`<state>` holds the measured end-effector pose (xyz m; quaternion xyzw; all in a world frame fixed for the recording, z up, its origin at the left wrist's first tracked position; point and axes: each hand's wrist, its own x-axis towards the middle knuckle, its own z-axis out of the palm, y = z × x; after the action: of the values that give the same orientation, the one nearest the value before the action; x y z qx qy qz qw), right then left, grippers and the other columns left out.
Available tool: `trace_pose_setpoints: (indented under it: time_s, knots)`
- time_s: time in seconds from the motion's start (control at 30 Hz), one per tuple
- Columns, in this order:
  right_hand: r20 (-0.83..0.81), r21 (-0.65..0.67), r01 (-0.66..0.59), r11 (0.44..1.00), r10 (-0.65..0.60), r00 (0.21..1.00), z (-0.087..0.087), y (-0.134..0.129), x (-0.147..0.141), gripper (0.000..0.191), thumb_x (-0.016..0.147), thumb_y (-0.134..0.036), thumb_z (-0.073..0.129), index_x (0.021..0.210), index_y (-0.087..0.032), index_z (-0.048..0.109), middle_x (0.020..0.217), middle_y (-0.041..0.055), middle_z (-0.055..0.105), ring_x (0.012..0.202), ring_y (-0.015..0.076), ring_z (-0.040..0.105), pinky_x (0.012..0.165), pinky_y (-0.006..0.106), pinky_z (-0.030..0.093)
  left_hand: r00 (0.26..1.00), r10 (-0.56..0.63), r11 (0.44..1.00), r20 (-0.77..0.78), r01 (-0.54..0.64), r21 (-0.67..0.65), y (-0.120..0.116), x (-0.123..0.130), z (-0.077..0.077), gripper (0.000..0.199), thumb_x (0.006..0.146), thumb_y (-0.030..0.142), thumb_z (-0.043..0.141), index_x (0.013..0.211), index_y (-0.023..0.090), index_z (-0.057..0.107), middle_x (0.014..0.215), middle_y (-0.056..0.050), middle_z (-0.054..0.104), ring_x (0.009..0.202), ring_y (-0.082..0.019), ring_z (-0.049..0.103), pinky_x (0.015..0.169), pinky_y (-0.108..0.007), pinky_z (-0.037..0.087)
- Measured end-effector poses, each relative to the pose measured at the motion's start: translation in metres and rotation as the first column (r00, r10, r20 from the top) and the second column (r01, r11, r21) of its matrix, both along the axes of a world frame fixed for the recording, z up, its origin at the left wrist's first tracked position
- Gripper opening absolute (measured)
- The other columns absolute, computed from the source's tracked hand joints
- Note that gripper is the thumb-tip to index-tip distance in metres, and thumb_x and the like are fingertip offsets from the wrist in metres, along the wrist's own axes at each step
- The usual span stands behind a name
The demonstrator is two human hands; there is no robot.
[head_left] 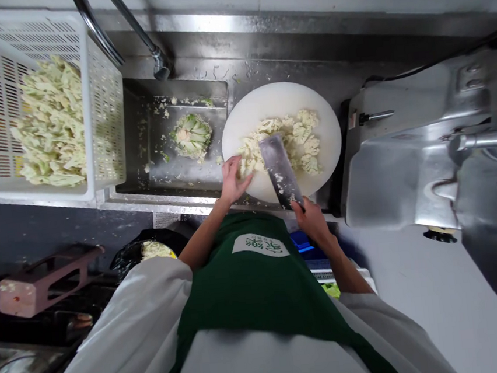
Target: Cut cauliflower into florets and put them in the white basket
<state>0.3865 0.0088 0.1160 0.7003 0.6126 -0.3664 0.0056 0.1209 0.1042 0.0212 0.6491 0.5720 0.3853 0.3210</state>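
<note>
Crate [106,106], at left: partly filled with cut cauliflower pieces. Sink [175,176]: one cauliflower head [191,136] lies in it among scattered bits. Board [262,100], round, just right of the sink: bears the florets [307,134] in a loose pile. Cleaver [280,172]: across the pile, broad face showing, bits stuck to it. Right hand [311,218]: wrapped round the handle. Left hand [231,179]: unclenched, at the pile's left end, thumb apart from the fingers; cannot tell whether it pinches a piece.

Judgement on method: curl the left fingertips and tuck the thumb (it points toward the blade side). Keep strokes short; the larger florets at right seem to want cutting most. Bits could roll sinkward, so work near mid-board.
</note>
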Motion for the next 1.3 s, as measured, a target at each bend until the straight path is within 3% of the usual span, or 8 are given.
trace_pose_setpoints:
  time_s: [0.1, 0.2, 0.4, 0.73, 0.97, 1.2, 1.23, 1.3]
  knots:
    - [0.017, 0.062, 0.149, 0.987, -0.150, 0.989, -0.001, -0.008, 0.014, 0.042, 0.103, -0.045, 0.034, 0.110, -0.015, 0.063, 0.093, 0.0147, 0.073, 0.090, 0.0270, 0.066, 0.077, 0.031, 0.043, 0.997, -0.046, 0.999, -0.055, 0.046, 0.001, 0.013, 0.016, -0.003, 0.043, 0.091, 0.049, 0.071, 0.124, 0.022, 0.067, 0.129, -0.015, 0.061, 0.124, -0.032, 0.055, 0.104, -0.047, 0.045]
    - [0.016, 0.063, 0.231, 0.971, -0.233, 0.972, -0.002, -0.015, 0.020, 0.043, 0.101, -0.045, 0.036, 0.110, -0.014, 0.064, 0.093, 0.0152, 0.073, 0.087, 0.0271, 0.066, 0.076, 0.032, 0.044, 0.998, -0.026, 0.998, 0.061, 0.029, -0.046, 0.029, 0.021, -0.008, 0.035, 0.090, 0.054, 0.071, 0.104, 0.021, 0.070, 0.105, -0.011, 0.067, 0.098, -0.026, 0.062, 0.089, -0.039, 0.050]
    - [0.019, 0.038, 0.290, 0.956, -0.291, 0.957, -0.011, -0.027, 0.014, 0.041, 0.101, -0.046, 0.036, 0.105, -0.017, 0.065, 0.089, 0.0142, 0.072, 0.086, 0.0281, 0.066, 0.076, 0.033, 0.044, 0.899, 0.207, 0.953, 0.387, -0.095, -0.288, 0.048, 0.010, 0.002, 0.048, 0.081, 0.066, 0.074, 0.080, 0.021, 0.057, 0.069, 0.003, 0.056, 0.063, -0.011, 0.054, 0.062, -0.025, 0.045]
    - [-0.025, 0.002, 0.268, 0.963, -0.268, 0.963, -0.009, -0.029, 0.008, 0.037, 0.100, -0.046, 0.037, 0.101, -0.019, 0.062, 0.086, 0.0129, 0.071, 0.080, 0.0269, 0.065, 0.072, 0.033, 0.041, 0.689, 0.415, 0.850, 0.594, -0.062, -0.522, 0.045, 0.009, 0.015, 0.052, 0.084, 0.072, 0.067, 0.092, 0.022, 0.056, 0.073, 0.003, 0.058, 0.055, -0.009, 0.055, 0.059, -0.027, 0.052]
    - [-0.022, 0.027, 0.229, 0.973, -0.229, 0.973, -0.013, -0.030, 0.010, 0.036, 0.101, -0.047, 0.037, 0.099, -0.021, 0.061, 0.084, 0.0112, 0.071, 0.079, 0.0258, 0.065, 0.071, 0.032, 0.040, 0.681, 0.314, 0.835, 0.661, 0.133, -0.534, 0.047, 0.002, 0.018, 0.064, 0.091, 0.077, 0.048, 0.111, 0.019, 0.064, 0.108, -0.013, 0.071, 0.092, -0.023, 0.071, 0.070, -0.034, 0.058]
    - [-0.056, 0.103, 0.241, 0.965, -0.236, 0.970, -0.019, -0.032, 0.009, 0.039, 0.098, -0.052, 0.039, 0.092, -0.021, 0.061, 0.077, 0.0102, 0.069, 0.072, 0.0252, 0.063, 0.067, 0.033, 0.039, 0.447, 0.472, 0.832, 0.760, 0.060, -0.551, 0.045, -0.035, 0.018, 0.038, 0.080, 0.043, 0.081, 0.107, 0.025, 0.060, 0.103, -0.005, 0.069, 0.070, -0.010, 0.064, 0.048, -0.017, 0.043]
    - [-0.060, 0.106, 0.248, 0.963, -0.243, 0.968, -0.019, -0.033, 0.010, 0.039, 0.098, -0.053, 0.039, 0.092, -0.021, 0.061, 0.076, 0.0103, 0.069, 0.071, 0.0253, 0.063, 0.066, 0.033, 0.039, 0.442, 0.498, 0.828, 0.746, 0.014, -0.561, 0.047, -0.048, 0.014, 0.037, 0.081, 0.041, 0.080, 0.108, 0.025, 0.060, 0.097, -0.004, 0.068, 0.065, -0.008, 0.061, 0.046, -0.015, 0.040]
    - [-0.067, 0.092, 0.264, 0.960, -0.258, 0.964, -0.014, -0.035, 0.010, 0.040, 0.097, -0.054, 0.040, 0.093, -0.021, 0.063, 0.075, 0.0106, 0.069, 0.072, 0.0258, 0.064, 0.065, 0.033, 0.038, 0.582, 0.564, 0.775, 0.586, -0.128, -0.619, 0.053, -0.080, 0.003, 0.032, 0.088, 0.041, 0.071, 0.111, 0.023, 0.059, 0.086, -0.001, 0.063, 0.059, -0.006, 0.055, 0.045, -0.014, 0.037]
